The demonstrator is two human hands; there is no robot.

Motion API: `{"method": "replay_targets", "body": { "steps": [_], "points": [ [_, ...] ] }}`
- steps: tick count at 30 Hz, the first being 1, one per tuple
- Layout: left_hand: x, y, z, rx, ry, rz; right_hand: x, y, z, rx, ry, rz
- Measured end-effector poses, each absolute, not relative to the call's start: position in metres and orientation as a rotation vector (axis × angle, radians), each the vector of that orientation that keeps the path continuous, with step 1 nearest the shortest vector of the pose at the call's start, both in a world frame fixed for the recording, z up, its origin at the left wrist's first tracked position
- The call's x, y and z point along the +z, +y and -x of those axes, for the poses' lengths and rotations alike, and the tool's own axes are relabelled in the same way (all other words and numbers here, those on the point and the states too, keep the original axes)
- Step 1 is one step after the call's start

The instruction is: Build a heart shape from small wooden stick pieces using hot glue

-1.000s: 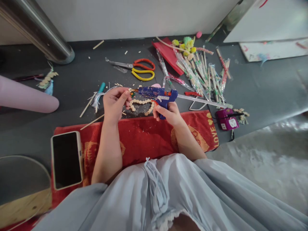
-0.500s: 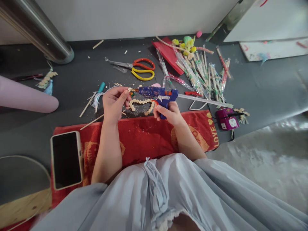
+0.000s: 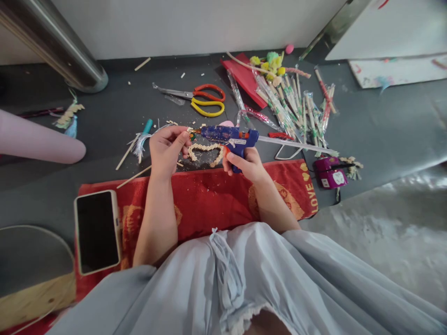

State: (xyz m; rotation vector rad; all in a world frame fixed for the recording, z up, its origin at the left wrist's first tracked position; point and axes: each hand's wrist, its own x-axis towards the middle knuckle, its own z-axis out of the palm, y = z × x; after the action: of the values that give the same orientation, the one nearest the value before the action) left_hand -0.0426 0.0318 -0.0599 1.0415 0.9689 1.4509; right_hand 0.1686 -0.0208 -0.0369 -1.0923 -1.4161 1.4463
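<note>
Above the red towel (image 3: 209,195) our right hand (image 3: 246,165) grips the blue glue gun (image 3: 228,136); our left hand (image 3: 167,149) pinches a small piece (image 3: 190,131) at its nozzle.

blue glue gun (image 3: 230,136) | level, nozzle left | above heart-shaped piece (image 3: 206,153)

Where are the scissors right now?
In the head view the scissors lie on the dark floor beyond both hands, above the glue gun held in the right hand, left of the red card.
</note>
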Motion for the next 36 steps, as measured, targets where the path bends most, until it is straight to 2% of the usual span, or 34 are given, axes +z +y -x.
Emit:
{"method": "replay_targets", "body": {
  "steps": [10,14,17,20,27,36],
  "points": [
    [-0.057,0.032,0.042,1.420,1.017,-1.016,-0.037,-0.021,-0.169,1.439,-1.390,1.075],
    [-0.060,0.033,0.043,1.426,1.035,-1.014,-0.027,-0.023,-0.172,1.344,-1.484,1.134],
    [-0.062,0.034,0.045,1.468,1.032,-1.015,-0.015,-0.025,-0.182,1.203,-1.594,1.262],
    [-0.062,0.036,0.046,1.492,1.054,-0.987,-0.008,-0.030,-0.200,0.931,-1.754,1.452],
    [-0.062,0.040,0.050,1.451,1.158,-0.941,-0.028,-0.042,-0.250,0.359,-1.881,1.835],
    [-0.062,0.040,0.050,1.452,1.159,-0.949,-0.036,-0.055,-0.256,0.166,-2.284,1.951]
  ]
}}
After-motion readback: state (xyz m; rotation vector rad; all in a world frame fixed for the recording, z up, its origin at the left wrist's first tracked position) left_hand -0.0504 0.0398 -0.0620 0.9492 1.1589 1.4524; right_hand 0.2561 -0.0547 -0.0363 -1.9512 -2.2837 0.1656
